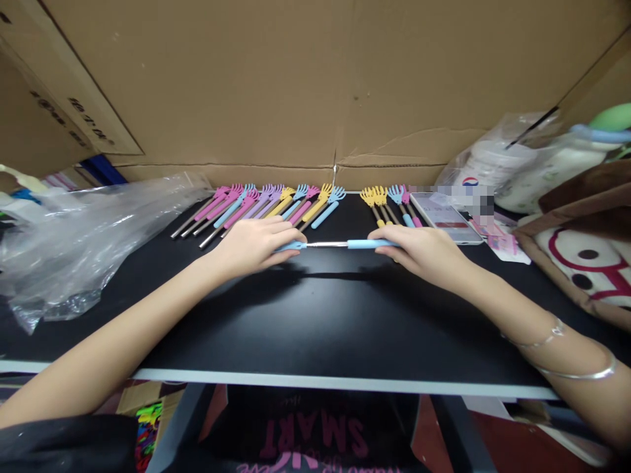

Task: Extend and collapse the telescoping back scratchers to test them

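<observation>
A blue back scratcher point(328, 244) with a metal rod is held level between both hands above the black table. My left hand point(256, 240) is closed round its blue head end, which its fingers mostly cover. At the other end, my right hand point(419, 246) grips the blue handle. Behind my left hand lies a row of several back scratchers point(263, 203) in pink, blue, purple and yellow, claws pointing away. A smaller group of back scratchers point(389, 203), yellow, blue and pink, lies just beyond my right hand.
Clear plastic bags point(89, 230) lie crumpled at the left. To the right are a phone point(446, 220), a white cup point(497, 164) in a plastic bag, a bottle point(566, 157) and a brown bag point(566, 223). A cardboard wall point(296, 79) stands behind the table point(320, 328).
</observation>
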Demonstrator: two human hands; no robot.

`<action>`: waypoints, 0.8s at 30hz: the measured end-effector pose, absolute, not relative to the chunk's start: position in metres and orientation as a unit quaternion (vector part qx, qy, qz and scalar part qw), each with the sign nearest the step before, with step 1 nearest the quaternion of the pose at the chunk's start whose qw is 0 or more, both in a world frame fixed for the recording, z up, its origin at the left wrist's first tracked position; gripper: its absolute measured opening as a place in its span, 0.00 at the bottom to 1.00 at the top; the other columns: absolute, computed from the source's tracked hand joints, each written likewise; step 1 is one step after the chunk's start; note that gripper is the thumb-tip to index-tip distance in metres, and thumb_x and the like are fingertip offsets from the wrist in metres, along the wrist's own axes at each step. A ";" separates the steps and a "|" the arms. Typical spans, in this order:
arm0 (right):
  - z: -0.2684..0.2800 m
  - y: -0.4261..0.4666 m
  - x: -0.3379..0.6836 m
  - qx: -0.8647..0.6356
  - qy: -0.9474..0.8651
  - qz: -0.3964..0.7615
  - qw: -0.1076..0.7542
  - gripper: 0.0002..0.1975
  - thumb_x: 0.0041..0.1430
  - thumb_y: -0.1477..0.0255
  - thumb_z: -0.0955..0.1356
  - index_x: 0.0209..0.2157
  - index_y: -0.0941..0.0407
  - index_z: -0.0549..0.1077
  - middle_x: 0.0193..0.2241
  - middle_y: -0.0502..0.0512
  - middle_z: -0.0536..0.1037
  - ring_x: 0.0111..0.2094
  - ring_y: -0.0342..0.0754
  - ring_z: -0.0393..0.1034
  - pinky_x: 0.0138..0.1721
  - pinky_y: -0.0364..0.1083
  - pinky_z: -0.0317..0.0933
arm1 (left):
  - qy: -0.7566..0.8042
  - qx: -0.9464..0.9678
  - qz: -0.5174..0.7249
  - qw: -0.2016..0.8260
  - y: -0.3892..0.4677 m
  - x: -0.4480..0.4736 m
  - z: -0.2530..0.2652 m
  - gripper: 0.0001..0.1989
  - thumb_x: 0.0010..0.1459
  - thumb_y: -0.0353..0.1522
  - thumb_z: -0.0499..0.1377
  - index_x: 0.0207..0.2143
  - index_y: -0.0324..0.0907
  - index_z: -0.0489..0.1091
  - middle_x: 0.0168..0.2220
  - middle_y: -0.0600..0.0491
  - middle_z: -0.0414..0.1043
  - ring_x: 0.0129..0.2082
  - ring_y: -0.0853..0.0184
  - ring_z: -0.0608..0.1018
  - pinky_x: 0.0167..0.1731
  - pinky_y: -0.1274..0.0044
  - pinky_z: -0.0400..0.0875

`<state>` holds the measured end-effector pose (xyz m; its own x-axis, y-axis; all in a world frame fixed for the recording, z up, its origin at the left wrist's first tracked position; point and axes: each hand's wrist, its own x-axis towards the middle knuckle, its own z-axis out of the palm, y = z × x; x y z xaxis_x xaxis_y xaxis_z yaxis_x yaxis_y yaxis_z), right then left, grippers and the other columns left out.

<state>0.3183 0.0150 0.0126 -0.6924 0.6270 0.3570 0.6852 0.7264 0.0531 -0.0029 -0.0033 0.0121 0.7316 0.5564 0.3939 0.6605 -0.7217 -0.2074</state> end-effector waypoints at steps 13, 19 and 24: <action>0.028 0.027 0.332 -0.373 -0.918 -0.035 0.133 0.18 0.65 0.58 0.57 0.40 0.52 0.71 0.28 0.51 0.78 0.27 0.45 0.71 0.27 0.42 0.54 | -0.414 -0.904 -0.102 0.030 -0.002 -0.013 0.022 0.21 0.66 0.46 0.43 0.46 0.46 0.70 0.46 0.54 0.75 0.44 0.67 0.75 0.40 0.79 0.64; 0.032 0.030 0.334 -0.382 -0.918 0.062 0.085 0.17 0.64 0.57 0.58 0.39 0.52 0.71 0.24 0.48 0.75 0.23 0.42 0.67 0.27 0.41 0.55 | -0.422 -0.899 -0.070 -0.091 -0.002 -0.015 0.030 0.19 0.65 0.45 0.46 0.45 0.46 0.69 0.46 0.54 0.74 0.45 0.66 0.74 0.43 0.78 0.64; 0.045 0.036 0.349 -0.346 -0.918 0.187 0.043 0.20 0.64 0.55 0.58 0.40 0.54 0.72 0.30 0.52 0.76 0.27 0.44 0.68 0.30 0.43 0.58 | -0.400 -0.877 -0.015 -0.265 0.002 -0.027 0.041 0.18 0.65 0.43 0.46 0.42 0.43 0.69 0.39 0.55 0.73 0.38 0.70 0.74 0.41 0.81 0.64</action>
